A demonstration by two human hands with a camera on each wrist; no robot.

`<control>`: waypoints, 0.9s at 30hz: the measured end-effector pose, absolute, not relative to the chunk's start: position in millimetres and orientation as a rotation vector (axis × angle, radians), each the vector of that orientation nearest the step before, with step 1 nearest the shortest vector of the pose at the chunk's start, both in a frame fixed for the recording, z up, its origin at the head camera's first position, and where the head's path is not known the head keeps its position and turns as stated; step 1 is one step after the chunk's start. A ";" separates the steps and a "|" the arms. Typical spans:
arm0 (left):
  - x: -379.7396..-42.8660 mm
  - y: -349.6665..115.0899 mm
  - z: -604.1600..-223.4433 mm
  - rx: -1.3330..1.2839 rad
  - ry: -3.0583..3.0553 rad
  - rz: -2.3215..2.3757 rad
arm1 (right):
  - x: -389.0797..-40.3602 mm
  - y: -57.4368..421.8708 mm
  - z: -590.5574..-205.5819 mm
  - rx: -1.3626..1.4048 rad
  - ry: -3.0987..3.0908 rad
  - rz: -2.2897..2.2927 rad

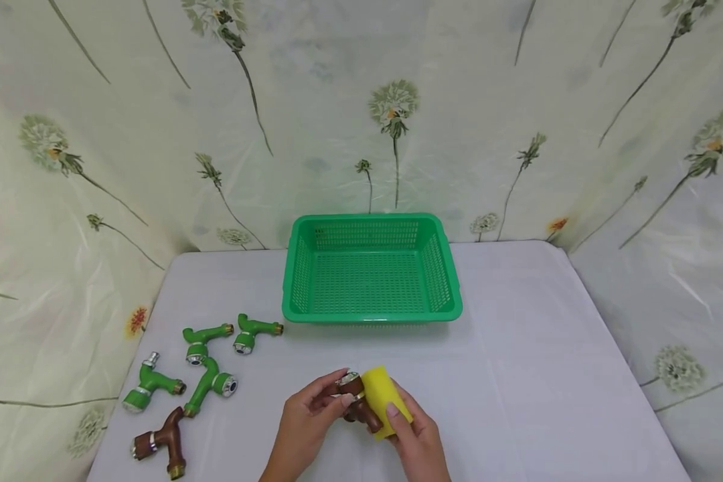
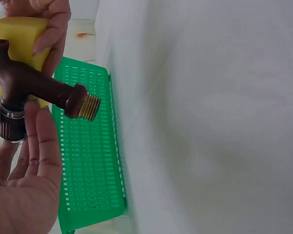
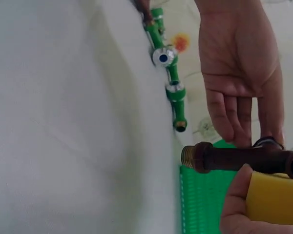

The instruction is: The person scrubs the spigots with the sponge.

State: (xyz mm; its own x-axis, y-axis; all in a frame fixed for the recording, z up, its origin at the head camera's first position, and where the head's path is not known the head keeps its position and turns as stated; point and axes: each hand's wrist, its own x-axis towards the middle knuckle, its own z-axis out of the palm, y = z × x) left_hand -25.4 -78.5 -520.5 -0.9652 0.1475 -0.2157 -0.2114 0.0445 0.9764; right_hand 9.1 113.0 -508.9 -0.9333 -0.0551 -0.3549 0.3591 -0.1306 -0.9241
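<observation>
At the lower centre of the head view, we hold our left hand (image 1: 308,415) with thumb and fingers bent into a pinch; just right of it, our right hand (image 1: 418,435) curls in a grip, thumb uppermost. Both wrists (image 1: 282,465) rise from the bottom edge, angled inward.

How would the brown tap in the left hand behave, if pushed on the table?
The brown tap is probably heavy for its size, given its brass-coloured thread. Its branched shape would likely make it rock rather than roll. Its smooth surface may feel slippery.
</observation>
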 end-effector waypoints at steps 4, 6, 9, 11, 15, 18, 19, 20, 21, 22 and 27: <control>-26.7 -77.6 -519.7 -0.153 2.030 2.030 | 14.5 103.7 -510.1 0.291 2.093 -2.057; -27.4 -78.4 -519.8 -0.197 2.018 2.041 | 17.3 100.6 -511.1 0.204 2.222 -2.027; -28.0 -80.4 -520.2 -0.207 2.005 2.056 | 21.9 99.8 -513.5 0.005 2.491 -1.955; -28.1 -82.6 -520.6 -0.197 2.018 2.057 | 23.3 101.2 -516.3 -0.190 2.683 -1.858; -28.8 -87.5 -521.1 -0.167 2.051 2.068 | 21.9 109.8 -521.4 -0.449 2.786 -1.724; -30.0 -91.0 -521.8 -0.151 2.031 2.094 | 18.4 121.4 -523.0 -0.437 2.745 -1.717; -30.4 -91.7 -521.8 -0.146 2.011 2.106 | 17.4 124.9 -522.7 -0.401 2.748 -1.718; -30.8 -92.4 -521.9 -0.142 1.989 2.118 | 16.4 127.4 -522.4 -0.366 2.751 -1.724; -31.2 -92.8 -522.2 -0.135 1.966 2.134 | 15.4 128.8 -521.7 -0.343 2.772 -1.723; -31.6 -92.9 -522.4 -0.122 1.944 2.153 | 14.4 128.9 -521.0 -0.324 2.800 -1.705; -32.8 -91.4 -521.3 -0.084 1.826 2.219 | 15.0 116.0 -519.9 -0.445 2.910 -1.597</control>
